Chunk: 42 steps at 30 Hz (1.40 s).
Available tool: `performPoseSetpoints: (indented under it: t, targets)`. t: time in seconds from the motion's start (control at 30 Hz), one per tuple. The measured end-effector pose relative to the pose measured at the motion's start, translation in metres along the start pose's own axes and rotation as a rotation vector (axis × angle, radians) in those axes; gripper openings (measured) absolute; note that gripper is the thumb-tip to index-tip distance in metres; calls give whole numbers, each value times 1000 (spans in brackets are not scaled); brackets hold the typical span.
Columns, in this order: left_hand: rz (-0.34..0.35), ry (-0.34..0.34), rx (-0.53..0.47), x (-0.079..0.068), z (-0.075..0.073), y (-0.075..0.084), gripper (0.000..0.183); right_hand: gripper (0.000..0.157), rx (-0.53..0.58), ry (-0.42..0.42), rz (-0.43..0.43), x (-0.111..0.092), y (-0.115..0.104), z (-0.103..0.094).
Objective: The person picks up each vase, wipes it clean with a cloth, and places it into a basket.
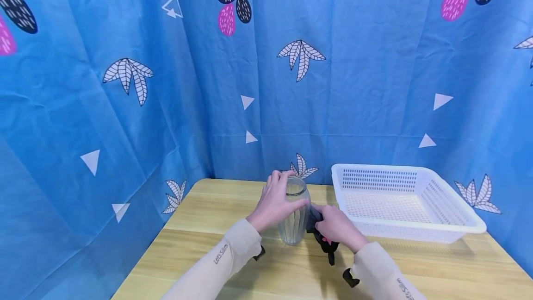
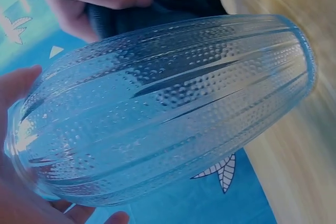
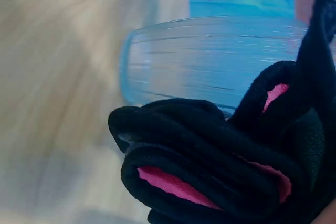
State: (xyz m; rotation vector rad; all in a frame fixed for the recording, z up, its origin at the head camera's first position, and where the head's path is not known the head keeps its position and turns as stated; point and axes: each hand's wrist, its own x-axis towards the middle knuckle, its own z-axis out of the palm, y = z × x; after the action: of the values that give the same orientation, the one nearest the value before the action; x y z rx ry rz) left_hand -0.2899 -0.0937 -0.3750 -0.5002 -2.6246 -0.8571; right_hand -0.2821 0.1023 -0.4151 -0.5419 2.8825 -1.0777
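A clear ribbed glass vase point(image 1: 293, 228) stands upright on the table. Around its upper part, near the rim, my left hand point(image 1: 275, 200) has its fingers and thumb spread and curled. In the left wrist view, the dotted texture of the vase point(image 2: 173, 114) shows plainly. Just right of the vase, my right hand point(image 1: 336, 226) grips a black cloth point(image 1: 326, 242) with pink inner parts. The right wrist view shows this cloth point(image 3: 199, 156) bunched in folds close beside the glass; whether it touches the glass is hard to tell.
A white perforated plastic basket point(image 1: 399, 226) stands at the right of the wooden table point(image 1: 195, 244), beyond the right hand. A blue patterned curtain point(image 1: 291, 105) hangs behind and to the left of the table.
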Motion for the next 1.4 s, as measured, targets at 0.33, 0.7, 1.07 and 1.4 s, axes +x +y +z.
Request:
performPoseSetpoints:
  t: [0.33, 0.7, 1.07, 1.4]
  targets:
    - [1, -36, -80, -2, -5, 7, 80, 71, 51, 118, 9, -10, -28, -39]
    - [-2, -75, -201, 0, -5, 5, 78, 73, 49, 114, 12, 3, -28, -35]
    - [10, -33, -104, -1, -7, 3, 79, 68, -62, -44, 19, 6, 1, 8]
    - [-11, 2, -11, -3, -3, 3, 81, 68, -37, -10, -4, -6, -6, -3]
